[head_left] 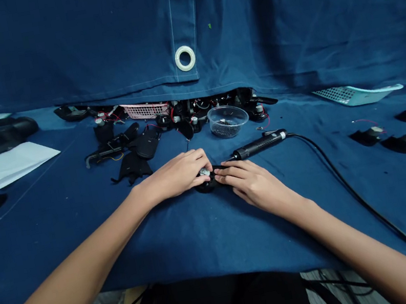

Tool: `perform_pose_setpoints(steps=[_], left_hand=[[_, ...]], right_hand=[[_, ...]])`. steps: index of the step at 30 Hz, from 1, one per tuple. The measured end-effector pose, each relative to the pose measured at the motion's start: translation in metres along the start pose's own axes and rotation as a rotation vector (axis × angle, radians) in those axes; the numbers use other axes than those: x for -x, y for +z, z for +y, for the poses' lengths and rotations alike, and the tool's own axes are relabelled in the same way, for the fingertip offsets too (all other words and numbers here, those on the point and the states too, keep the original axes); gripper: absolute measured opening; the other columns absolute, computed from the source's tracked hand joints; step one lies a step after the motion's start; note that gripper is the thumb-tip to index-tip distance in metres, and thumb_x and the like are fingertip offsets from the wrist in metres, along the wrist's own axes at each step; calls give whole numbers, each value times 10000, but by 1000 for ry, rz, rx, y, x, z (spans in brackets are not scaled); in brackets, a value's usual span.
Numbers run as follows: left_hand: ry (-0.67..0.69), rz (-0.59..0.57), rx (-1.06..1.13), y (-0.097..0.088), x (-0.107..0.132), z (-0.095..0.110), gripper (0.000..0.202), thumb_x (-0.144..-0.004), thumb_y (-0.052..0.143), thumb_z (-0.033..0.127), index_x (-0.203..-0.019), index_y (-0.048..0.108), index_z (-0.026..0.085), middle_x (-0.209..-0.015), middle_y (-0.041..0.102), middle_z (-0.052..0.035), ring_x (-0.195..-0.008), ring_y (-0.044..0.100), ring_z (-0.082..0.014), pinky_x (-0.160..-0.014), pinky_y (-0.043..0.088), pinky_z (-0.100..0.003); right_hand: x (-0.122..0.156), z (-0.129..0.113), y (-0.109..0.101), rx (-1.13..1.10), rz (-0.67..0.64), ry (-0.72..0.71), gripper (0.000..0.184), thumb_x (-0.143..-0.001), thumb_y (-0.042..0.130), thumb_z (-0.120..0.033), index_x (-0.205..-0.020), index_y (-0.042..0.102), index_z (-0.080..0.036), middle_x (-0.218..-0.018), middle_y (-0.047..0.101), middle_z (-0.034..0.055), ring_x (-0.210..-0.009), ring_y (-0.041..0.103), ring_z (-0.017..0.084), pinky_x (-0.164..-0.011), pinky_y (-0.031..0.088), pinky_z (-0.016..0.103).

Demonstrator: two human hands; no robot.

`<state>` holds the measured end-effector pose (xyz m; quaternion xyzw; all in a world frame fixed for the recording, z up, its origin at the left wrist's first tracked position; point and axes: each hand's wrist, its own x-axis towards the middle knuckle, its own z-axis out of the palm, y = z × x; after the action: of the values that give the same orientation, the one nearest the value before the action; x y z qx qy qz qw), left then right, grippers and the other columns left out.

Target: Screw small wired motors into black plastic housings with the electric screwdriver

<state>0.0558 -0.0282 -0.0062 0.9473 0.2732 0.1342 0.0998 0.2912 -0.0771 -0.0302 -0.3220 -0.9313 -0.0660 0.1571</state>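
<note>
My left hand (177, 174) and my right hand (253, 182) meet at the middle of the blue-covered table. Both hold a small black plastic part (208, 184) from either side, and their fingers hide most of it. A small metal piece (204, 172) shows on top of the part, by my left fingertips. Just beyond my right hand lies a black electric screwdriver (260, 144), not touching the hand, with its black cord (353, 189) trailing towards the near right.
A clear plastic bowl of small screws (228, 121) stands beyond my hands among black parts with red wires (189, 118). A pink plastic basket (145, 110) sits under a hanging blue cloth with a white grommet (185, 58). White paper (13, 164) lies at the left, and wired black modules (399, 137) lie at the right.
</note>
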Motion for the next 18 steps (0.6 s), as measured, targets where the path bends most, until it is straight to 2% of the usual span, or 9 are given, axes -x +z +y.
perform_pose_setpoints(steps=[5,8,13,18], left_hand=[[-8,2,-29,-1,0,1,203,-939,500,327,-1054,571,176,-1070,563,-51,-942,531,-192,-848,387,-309],[-16,19,-63,-1,1,5,220,-946,474,338,-1070,564,179,-1140,559,-58,-997,531,-202,-886,375,-329],[-60,8,-3,1,1,10,475,-899,530,475,-1274,471,189,-1253,541,-62,-1119,511,-221,-973,348,-341],[-82,-54,46,4,-1,7,501,-891,530,515,-1272,501,191,-1240,561,-47,-1110,533,-204,-960,353,-310]], right_hand=[[0,0,1,23,3,-1,346,-922,427,-98,-1220,590,-163,-1272,615,52,-1254,485,242,-1033,454,419],[0,-1,2,47,-4,-4,341,-925,423,-96,-1221,586,-141,-1256,620,67,-1255,480,245,-1043,444,414],[0,-1,6,75,13,-12,329,-926,440,-113,-1224,580,-125,-1252,615,75,-1247,477,248,-1056,428,411],[0,0,8,82,17,-5,332,-915,445,-100,-1217,582,-129,-1273,601,70,-1254,467,241,-1068,419,401]])
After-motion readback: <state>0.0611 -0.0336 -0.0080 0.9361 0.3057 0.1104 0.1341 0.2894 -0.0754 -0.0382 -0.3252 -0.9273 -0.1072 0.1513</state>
